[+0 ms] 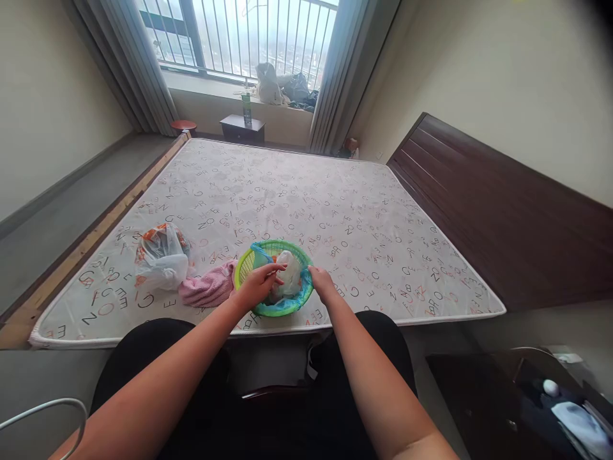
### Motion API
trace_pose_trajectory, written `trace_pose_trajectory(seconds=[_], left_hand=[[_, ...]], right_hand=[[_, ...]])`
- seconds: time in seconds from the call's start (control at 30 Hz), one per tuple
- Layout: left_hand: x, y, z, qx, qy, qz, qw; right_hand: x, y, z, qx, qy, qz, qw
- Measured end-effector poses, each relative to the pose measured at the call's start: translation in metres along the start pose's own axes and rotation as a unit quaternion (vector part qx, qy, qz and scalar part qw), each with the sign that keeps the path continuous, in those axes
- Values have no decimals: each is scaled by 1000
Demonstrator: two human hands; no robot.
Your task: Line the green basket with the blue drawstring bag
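A green plastic basket (243, 276) stands near the mattress's front edge. Blue plastic bag material (302, 295) lines part of it and reaches the rim. Inside lies a crumpled whitish plastic bag (288, 271), with a small orange bit showing beside it. My left hand (261, 282) reaches over the basket's left side, its fingers stretched toward the whitish bag; I cannot tell if they touch it. At the right rim, my right hand (322, 282) is closed on the blue plastic bag where it meets the rim. A pink towel (207, 287) lies against the basket's left side.
A tied whitish plastic bag (165, 262) with orange print sits left on the letter-printed mattress (287, 191). A dark headboard (498, 198) rises on the right. A small dark table (483, 396) stands at lower right. A white cable (48, 404) curves at lower left.
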State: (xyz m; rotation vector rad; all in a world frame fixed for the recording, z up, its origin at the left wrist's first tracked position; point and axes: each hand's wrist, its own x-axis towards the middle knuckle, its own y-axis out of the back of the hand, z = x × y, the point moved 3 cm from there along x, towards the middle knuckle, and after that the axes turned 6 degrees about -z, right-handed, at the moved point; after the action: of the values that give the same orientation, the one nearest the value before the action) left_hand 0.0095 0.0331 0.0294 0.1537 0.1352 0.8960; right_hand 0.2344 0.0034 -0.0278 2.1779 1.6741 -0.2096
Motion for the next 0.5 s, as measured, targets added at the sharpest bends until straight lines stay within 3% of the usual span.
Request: trace_pose_trajectory(seconds=[0.17, 0.27, 0.37, 0.5], left_hand=[[-3, -4, 14, 20, 1, -32, 999], [-3, -2, 18, 40, -34, -34, 998], [-4, 0, 18, 57, -76, -7, 996], [-8, 6, 17, 17, -85, 50, 995]], right_hand=[[-7, -15, -3, -40, 21, -36, 998], [-9, -22, -3, -39, 24, -48, 998], [-10, -28, -2, -15, 9, -69, 997], [-10, -31, -2, 62, -18, -94, 994]])
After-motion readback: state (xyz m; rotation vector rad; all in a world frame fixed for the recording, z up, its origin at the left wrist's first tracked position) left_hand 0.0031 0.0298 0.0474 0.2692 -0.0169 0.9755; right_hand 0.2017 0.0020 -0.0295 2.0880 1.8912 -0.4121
